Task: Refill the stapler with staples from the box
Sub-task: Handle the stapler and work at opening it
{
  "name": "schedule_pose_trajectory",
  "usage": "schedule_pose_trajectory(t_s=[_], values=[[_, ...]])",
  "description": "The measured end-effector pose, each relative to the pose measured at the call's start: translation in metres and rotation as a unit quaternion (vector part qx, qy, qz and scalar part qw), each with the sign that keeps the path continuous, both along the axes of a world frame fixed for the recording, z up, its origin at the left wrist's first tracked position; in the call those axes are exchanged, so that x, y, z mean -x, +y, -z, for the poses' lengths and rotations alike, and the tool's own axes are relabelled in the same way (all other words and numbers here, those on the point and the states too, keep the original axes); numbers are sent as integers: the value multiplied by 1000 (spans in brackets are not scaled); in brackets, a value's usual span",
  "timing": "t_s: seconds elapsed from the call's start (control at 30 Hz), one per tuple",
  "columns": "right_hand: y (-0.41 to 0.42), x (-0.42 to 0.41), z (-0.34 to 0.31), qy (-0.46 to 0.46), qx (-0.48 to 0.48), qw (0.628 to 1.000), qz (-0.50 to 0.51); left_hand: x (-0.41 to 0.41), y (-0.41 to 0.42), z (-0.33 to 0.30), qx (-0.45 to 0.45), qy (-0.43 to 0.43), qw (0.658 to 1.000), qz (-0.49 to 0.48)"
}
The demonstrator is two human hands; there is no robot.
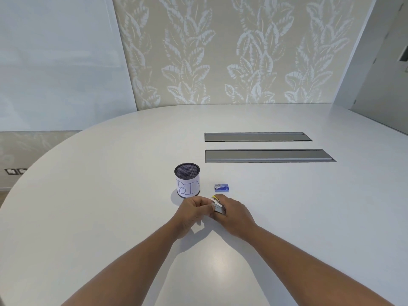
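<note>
A small grey stapler point(218, 208) with a yellow tip lies between my two hands near the middle of the white table point(287, 206). My right hand point(234, 214) wraps around it from the right. My left hand point(194, 209) pinches its left end with fingertips. Most of the stapler is hidden by my fingers, so I cannot tell whether it is opened. The small blue staple box point(221, 187) lies shut on the table just beyond my hands, touching neither of them.
A black mesh cup point(187, 180) with a paper label reading "BIN" stands left of the box, just beyond my left hand. Two grey cable-slot covers point(265, 156) are set into the table farther back. A patterned wall rises behind the table.
</note>
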State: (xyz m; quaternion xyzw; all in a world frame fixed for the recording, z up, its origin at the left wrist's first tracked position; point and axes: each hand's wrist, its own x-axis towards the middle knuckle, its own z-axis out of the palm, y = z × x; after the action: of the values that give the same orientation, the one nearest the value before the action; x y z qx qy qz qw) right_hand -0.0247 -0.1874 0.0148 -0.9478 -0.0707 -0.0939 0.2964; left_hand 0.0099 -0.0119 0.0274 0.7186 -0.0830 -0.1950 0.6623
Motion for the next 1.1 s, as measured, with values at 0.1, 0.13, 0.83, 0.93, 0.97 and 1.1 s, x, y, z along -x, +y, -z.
schedule_pose_trajectory(t_s=[0.1, 0.13, 0.83, 0.93, 0.97, 1.1], values=[[1, 0, 3, -15, 12, 1000, 14, 1, -1, 2, 12, 7, 1000, -11], [1, 0, 4, -18, 14, 1000, 17, 0, -1, 2, 21, 12, 1000, -19], [1, 2, 10, -40, 9, 999, 3, -11, 0, 8, 60, 38, 997, -8], [0, 0, 10, -34, -17, 999, 12, -10, 3, 7, 75, 48, 996, 19], [0, 0, 9, -32, -24, 999, 15, -10, 4, 7, 79, 50, 995, 32], [-1, 0, 8, -15, -45, 998, 31, -11, 9, 6, 71, 37, 993, 83]])
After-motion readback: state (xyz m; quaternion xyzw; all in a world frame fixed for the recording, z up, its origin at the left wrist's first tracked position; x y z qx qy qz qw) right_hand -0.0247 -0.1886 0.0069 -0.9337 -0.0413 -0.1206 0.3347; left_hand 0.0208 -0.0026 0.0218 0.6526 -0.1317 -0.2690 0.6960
